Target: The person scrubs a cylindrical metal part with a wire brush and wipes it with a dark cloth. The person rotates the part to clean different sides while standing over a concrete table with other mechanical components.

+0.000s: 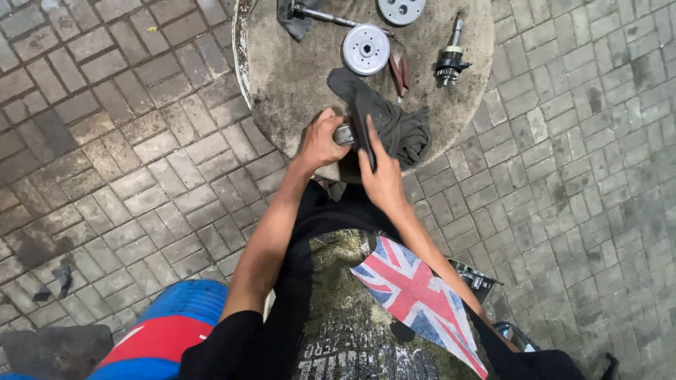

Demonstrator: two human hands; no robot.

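Small metal part (343,134) at near edge of round stone table (282,77), gripped in left hand (320,141), fingers curled round it. Right hand (382,179) presses dark rag (394,123) against part, fingers flat. Beyond: ribbed metal disc (366,48), geared shaft (449,60), pliers (400,70). Brick paving (127,141) around.

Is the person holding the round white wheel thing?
No, the white wheel lies alone on the round table, while both hands hold a small metal part and a grey rag.
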